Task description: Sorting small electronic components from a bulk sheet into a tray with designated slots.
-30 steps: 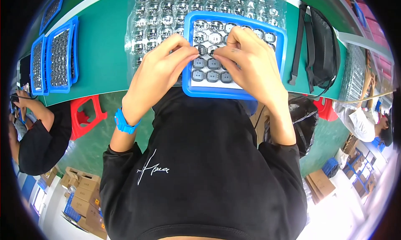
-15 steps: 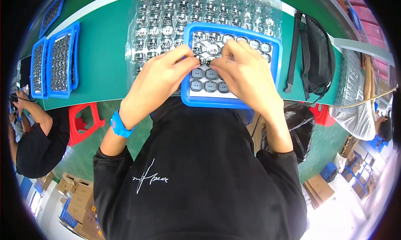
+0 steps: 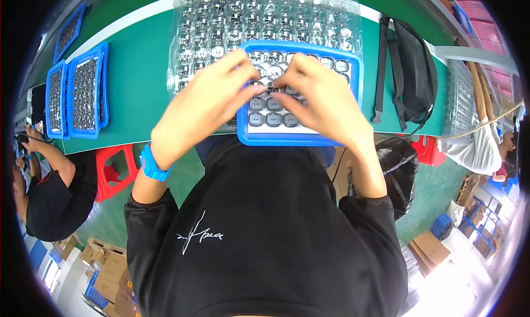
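Hands: left hand (image 3: 207,104) and right hand (image 3: 320,99) pinch one small dark part (image 3: 271,88) over blue tray (image 3: 356,90) at table near edge. Likely light, rigid, easily dropped; pinch by edges.

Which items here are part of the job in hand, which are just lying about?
In use: left hand, right hand, small dark part pinched between them, blue-rimmed tray, clear plastic blister sheet.
Lying about: black bag, stacked blue trays, red stool.
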### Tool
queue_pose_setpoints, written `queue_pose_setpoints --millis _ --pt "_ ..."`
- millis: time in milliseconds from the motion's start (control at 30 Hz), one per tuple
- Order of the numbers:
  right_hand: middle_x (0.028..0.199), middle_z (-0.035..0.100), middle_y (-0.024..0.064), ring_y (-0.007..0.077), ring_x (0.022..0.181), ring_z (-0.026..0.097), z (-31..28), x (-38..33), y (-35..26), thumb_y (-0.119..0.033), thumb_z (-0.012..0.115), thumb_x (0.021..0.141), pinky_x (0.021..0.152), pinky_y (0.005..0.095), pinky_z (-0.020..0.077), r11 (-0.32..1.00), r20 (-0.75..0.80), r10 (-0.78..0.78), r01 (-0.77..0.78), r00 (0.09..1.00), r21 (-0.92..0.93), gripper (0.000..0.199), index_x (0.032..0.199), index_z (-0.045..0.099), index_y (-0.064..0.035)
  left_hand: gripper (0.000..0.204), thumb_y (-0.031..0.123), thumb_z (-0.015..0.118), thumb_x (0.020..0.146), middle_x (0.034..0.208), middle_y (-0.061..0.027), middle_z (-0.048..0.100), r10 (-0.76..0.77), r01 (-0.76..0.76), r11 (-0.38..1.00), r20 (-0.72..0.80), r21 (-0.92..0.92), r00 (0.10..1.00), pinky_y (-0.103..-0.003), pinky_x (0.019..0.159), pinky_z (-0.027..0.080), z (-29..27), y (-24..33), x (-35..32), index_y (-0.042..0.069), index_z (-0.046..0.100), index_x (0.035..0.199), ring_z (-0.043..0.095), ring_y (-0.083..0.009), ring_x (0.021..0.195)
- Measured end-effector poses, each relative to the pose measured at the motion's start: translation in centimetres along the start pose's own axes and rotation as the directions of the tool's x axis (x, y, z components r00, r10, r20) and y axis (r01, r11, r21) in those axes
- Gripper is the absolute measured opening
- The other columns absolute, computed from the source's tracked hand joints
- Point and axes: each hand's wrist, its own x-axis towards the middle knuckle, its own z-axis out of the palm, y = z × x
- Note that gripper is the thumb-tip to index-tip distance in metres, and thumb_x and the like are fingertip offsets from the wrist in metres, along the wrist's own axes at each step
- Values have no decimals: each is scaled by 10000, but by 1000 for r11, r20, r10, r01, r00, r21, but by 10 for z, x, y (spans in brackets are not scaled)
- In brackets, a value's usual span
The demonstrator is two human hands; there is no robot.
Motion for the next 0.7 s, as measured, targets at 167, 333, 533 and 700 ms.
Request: queue_pose_setpoints --millis 167,333,533,700 --pt "908 657 92 264 836 675 -25 40 62 -195 785 936 759 390 536 988 -187 -3 -26 982 -154 141 1024 778 -85 138 120 715 982 959 -162 610 126 -114 987 -105 115 986 -449 781 546 -11 -43 61 -6 674 1023 673 -368 903" --pt "925 688 98 311 847 697 -12 88 112 -280 772 938 790 432 556 969 -69 -45 27 997 -244 197 1035 795 -110 176 128 725 931 910 -207 652 241 -193 946 -167 260 956 -510 853 548 16 -80 110 -47 706 935 666 -418 906" --pt "873 726 170 363 789 716 5 95 118 -219 780 905 726 469 554 946 -73 109 -126 991 -300 189 934 816 -36 161 124 709 908 961 -221 659 154 -129 937 -52 326 987 -534 861 550 16 -64 114 -35 713 927 665 -450 934" --pt "850 643 74 259 798 652 -32 41 57 -142 829 877 738 364 529 993 -239 -115 103 964 -60 126 985 828 -78 141 132 770 942 979 -118 658 175 -149 981 -219 127 960 -399 776 560 -13 -29 52 12 720 997 688 -324 891"
